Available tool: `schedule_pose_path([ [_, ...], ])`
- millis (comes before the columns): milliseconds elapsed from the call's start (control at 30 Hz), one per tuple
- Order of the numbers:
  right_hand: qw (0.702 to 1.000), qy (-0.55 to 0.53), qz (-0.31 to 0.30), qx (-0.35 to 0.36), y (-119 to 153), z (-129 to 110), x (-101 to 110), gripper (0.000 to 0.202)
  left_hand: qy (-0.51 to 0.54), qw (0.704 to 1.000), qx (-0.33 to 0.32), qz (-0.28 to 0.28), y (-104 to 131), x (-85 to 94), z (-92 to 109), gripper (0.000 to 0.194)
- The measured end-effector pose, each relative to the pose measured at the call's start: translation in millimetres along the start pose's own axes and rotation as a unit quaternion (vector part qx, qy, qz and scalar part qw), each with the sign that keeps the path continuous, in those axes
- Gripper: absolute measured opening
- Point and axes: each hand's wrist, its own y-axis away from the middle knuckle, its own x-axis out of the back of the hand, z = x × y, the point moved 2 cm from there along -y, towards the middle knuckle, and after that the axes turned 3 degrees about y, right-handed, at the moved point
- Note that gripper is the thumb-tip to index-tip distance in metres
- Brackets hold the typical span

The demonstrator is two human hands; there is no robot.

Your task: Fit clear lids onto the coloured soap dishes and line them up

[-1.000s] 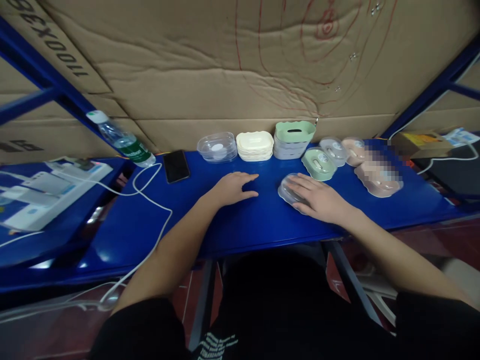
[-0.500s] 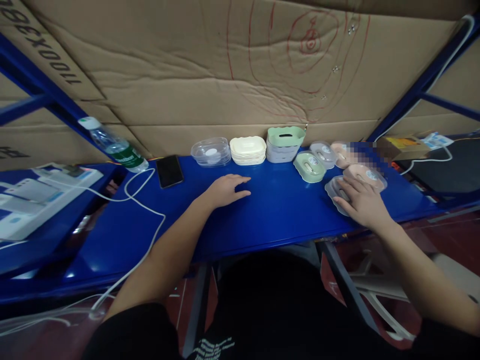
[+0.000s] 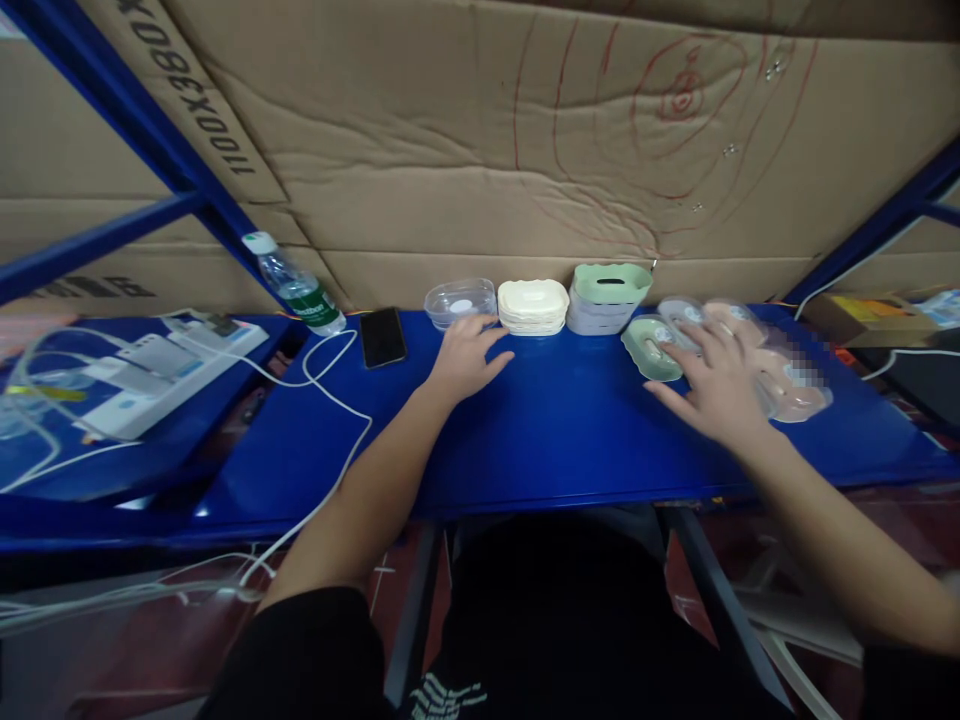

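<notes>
My left hand [image 3: 466, 362] is open over the blue table, thumb apart, its fingertips in front of the stacked clear plastic lids [image 3: 448, 295]. Just right of it stands a pile of cream trays [image 3: 534, 300]. Beside that are stacked soap-dish-like boxes, green [image 3: 622, 276] on top and pale grey-lilac [image 3: 596, 315] below. My right hand [image 3: 718, 388] is open with fingers spread, above a group of lidded dishes. A green one [image 3: 643, 347] lies by its fingertips; a grey-lilac one [image 3: 679, 308] and pink ones [image 3: 799, 398] sit behind and to its right, partly covered.
A black phone [image 3: 383, 338] and a water bottle [image 3: 311, 302] are at the left back. A white cable [image 3: 352, 455] crosses the table's left side to a power strip [image 3: 169, 375]. Cardboard [image 3: 420, 190] walls the back; a small box [image 3: 862, 318] stands far right.
The view has swung left. My right hand has left the front clear-lidded dish and moved toward the green one. My left hand is closer to the clear lids, fingers slightly more spread.
</notes>
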Motion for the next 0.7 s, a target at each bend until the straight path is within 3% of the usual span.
schedule_pose_path([
  [167,0.981,-0.167,-0.019,0.1,-77.1,-71.0,-37.9,0.052,-0.006,0.994,0.085,0.07,-1.8,2.1,-29.4,0.042],
  [267,0.979,-0.178,-0.026,0.094,-134.3,-101.3,-63.6,0.048,0.004,0.993,0.092,0.067,-1.8,0.4,-33.7,0.041],
  [367,0.985,-0.129,-0.079,0.088,-177.2,-120.1,-80.0,0.044,0.012,0.997,0.065,0.043,-1.5,-0.6,-26.9,0.04],
  [533,0.985,-0.06,-0.146,0.074,-195.5,-130.5,-89.3,0.036,0.019,0.999,0.044,0.012,-1.7,-2.0,-16.8,0.039],
  [700,0.988,-0.098,-0.113,0.037,-190.8,-124.2,-92.7,0.036,0.024,0.998,0.058,-0.002,-1.6,-4.6,-13.8,0.051],
])
